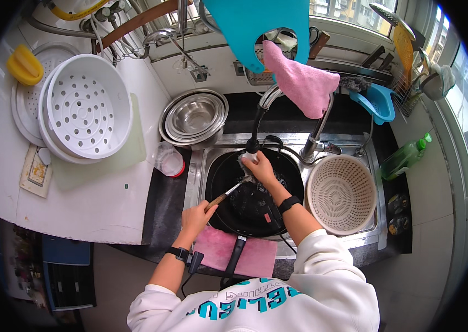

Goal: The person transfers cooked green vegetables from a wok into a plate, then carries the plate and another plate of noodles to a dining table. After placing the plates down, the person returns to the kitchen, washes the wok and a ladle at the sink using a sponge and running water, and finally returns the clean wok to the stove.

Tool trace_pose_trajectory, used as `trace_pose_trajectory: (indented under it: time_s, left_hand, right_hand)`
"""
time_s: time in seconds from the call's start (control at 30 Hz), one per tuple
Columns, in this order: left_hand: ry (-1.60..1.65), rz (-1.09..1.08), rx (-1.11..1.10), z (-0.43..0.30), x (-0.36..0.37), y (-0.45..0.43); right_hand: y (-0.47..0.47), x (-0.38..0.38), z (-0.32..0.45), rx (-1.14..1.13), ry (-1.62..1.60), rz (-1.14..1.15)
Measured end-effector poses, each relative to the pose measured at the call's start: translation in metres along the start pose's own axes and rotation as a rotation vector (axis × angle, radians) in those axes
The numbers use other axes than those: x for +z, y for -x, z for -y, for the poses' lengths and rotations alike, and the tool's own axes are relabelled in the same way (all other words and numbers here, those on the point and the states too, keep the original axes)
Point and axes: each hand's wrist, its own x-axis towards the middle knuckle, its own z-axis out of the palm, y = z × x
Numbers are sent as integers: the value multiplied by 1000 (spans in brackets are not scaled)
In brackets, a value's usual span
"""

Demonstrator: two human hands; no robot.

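My left hand grips the wooden handle of a metal-shafted utensil. Its far end reaches the scrubber, and its head is too small and wet to identify. In my right hand is a small pale scrubber, partly covered by my fingers, just under the black faucet spout. Both are above a large black frying pan set in the sink basin, with water in it. The pan's black handle points towards me over a pink cloth.
A beige plastic colander sits over the right basin. Nested steel bowls and a clear red-rimmed cup stand left of the sink. White steamer baskets lean further left. A pink towel hangs over the faucet; a green bottle is at right.
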Motion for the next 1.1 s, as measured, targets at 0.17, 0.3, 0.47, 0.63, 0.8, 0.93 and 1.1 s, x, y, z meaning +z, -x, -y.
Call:
trace_pose_trajectory:
  time_s: [0.17, 0.3, 0.47, 0.63, 0.8, 0.93, 1.1]
  left_hand:
    - [-60, 56, 64, -4, -13, 8]
    - [51, -55, -53, -4, -8, 3]
    - [124, -32, -149, -15, 6, -15]
    - [233, 79, -215, -27, 8, -15]
    - [269, 51, -182, -42, 8, -23]
    - [279, 65, -192, -20, -2, -5]
    - [213, 36, -230, -31, -31, 4]
  right_hand:
    - [-9, -40, -1, 143, 45, -53]
    - [19, -25, -11, 154, -142, -117]
    - [51, -17, 24, 74, -148, -205]
    - [54, -68, -8, 111, 75, -357]
    - [84, -88, -37, 133, 65, -302]
    - [113, -97, -34, 161, 41, -200]
    - [137, -106, -12, 234, 0, -161]
